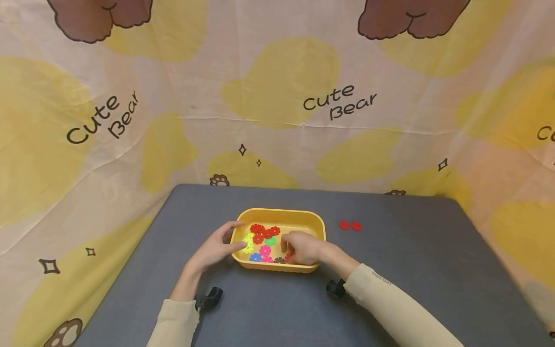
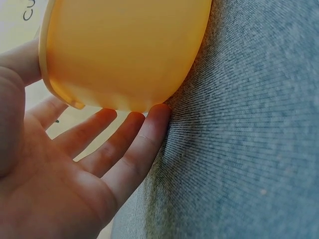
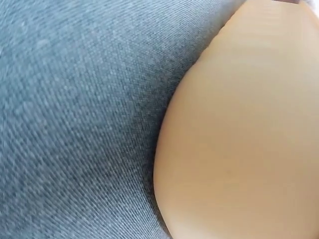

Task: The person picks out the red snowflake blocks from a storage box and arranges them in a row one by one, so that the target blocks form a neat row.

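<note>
A yellow plastic tub (image 1: 303, 218) stands on the table with small flower-shaped plastic discs inside. My left hand (image 1: 217, 246) holds the tub's left end; in the left wrist view its thumb is at the rim and its fingertips press the outer wall. Over the tub's right side reaches my right hand (image 1: 303, 247), fingers bent down inside. A red disc (image 1: 288, 258) shows by its fingertips, partly covered; whether they pinch it is hidden. Left of that hand lie red discs (image 1: 257, 228), yellow ones (image 1: 247, 244), a green disc (image 1: 270, 241), pink ones (image 1: 265, 250) and a blue disc (image 1: 255, 258).
Two red discs (image 1: 350, 225) lie side by side on the grey-blue table (image 1: 403, 260), right of the tub. A printed cloth (image 1: 277, 96) hangs behind and along the sides. The right wrist view shows only the tub's outer wall (image 3: 239, 139) and tabletop.
</note>
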